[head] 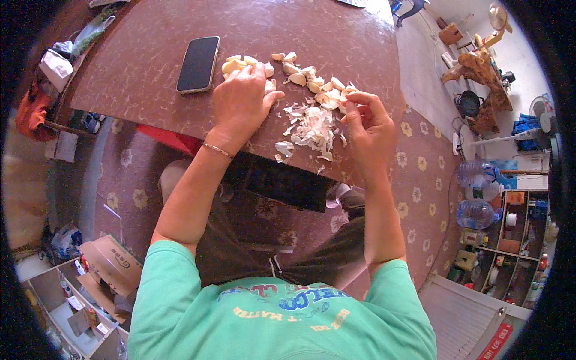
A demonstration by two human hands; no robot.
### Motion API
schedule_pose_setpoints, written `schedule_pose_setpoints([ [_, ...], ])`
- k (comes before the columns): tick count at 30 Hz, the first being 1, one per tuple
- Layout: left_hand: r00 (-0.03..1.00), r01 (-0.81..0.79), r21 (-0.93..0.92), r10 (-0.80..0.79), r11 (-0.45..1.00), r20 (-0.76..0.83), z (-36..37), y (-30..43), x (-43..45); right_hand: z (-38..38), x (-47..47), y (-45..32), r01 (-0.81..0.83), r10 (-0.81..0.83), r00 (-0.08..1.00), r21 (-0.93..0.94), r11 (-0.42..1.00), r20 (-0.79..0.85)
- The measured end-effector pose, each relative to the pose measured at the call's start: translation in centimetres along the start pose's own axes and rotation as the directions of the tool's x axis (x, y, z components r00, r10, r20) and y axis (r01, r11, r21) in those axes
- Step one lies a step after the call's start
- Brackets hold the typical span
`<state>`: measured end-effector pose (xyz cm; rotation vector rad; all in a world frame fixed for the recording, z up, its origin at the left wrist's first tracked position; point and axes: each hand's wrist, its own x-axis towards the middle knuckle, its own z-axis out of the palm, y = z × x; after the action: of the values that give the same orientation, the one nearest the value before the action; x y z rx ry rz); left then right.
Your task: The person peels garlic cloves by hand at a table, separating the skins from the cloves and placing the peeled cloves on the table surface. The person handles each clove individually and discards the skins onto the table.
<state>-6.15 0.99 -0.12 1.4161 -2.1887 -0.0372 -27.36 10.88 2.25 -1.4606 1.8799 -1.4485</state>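
Garlic shows in several groups on a reddish-brown table. Peeled garlic cloves [232,66] lie beside the fingers of my left hand [240,94], which rests over that group; part of the cloves is hidden under it. Unpeeled garlic cloves [297,79] run in a curved row to the right. At the row's near end, the thumb and index finger of my right hand [370,119] meet at a clove; whether they grip it I cannot tell. Between my hands is a heap of papery garlic skins [313,127].
A smartphone [198,64] lies on the table [148,67] left of my left hand. The table's near edge runs below my forearms. A cardboard box [110,265] stands low at left; large plastic water bottles [476,174] and a shelf unit [508,256] are at right.
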Motion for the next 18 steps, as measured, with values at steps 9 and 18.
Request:
schedule_pose_setpoints([
  [9,0.999,0.042,-0.44,-0.032,0.897,0.031,0.5,0.0,0.3,0.0,-0.2,0.4,0.017,-0.018,1.0,0.045,0.999,0.023],
  [18,0.901,0.424,-0.832,0.256,-0.357,0.349,0.6,2.4,0.2,1.7,-0.3,-0.7,-0.053,-0.01,0.99,0.438,0.898,0.14],
])
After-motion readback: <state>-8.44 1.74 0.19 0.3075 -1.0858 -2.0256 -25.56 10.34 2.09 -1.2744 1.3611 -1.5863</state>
